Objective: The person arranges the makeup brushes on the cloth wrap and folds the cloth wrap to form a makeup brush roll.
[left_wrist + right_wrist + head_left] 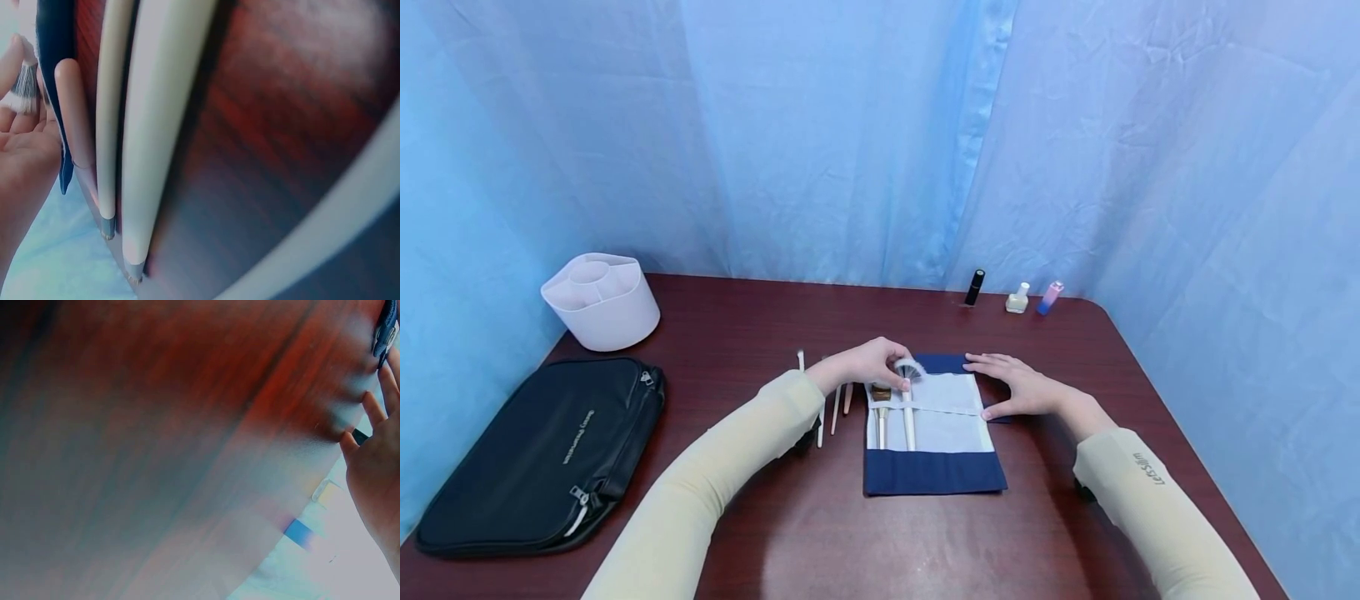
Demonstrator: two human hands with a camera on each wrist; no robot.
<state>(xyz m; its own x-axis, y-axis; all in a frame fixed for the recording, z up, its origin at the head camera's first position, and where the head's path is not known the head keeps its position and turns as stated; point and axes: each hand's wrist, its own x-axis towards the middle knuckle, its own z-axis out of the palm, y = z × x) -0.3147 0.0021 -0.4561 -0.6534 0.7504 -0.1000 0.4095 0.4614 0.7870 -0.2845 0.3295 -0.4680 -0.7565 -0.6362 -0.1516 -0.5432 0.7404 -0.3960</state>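
A navy and white fabric brush roll (936,473) lies unfolded on the dark wooden table. My left hand (874,363) pinches a fan-shaped makeup brush (909,427) close to its bristles; its pale handle lies over the roll's white inside, lower end by the navy pocket. To its left, a brown-bristled brush (882,427) sits in the roll. At the roll's right edge rests my right hand (1018,387), fingers extended; the right wrist view shows this hand (378,469) at its margin. Several loose brushes, including a white-handled one (156,125), lie left of the roll.
A white divided holder (617,312) stands at the back left, behind a black zippered case (542,458). Along the back right stand a black tube (974,288), a nail polish bottle (1017,300) and a pink-and-blue tube (1050,298). Blue curtains (850,150) hang around the table.
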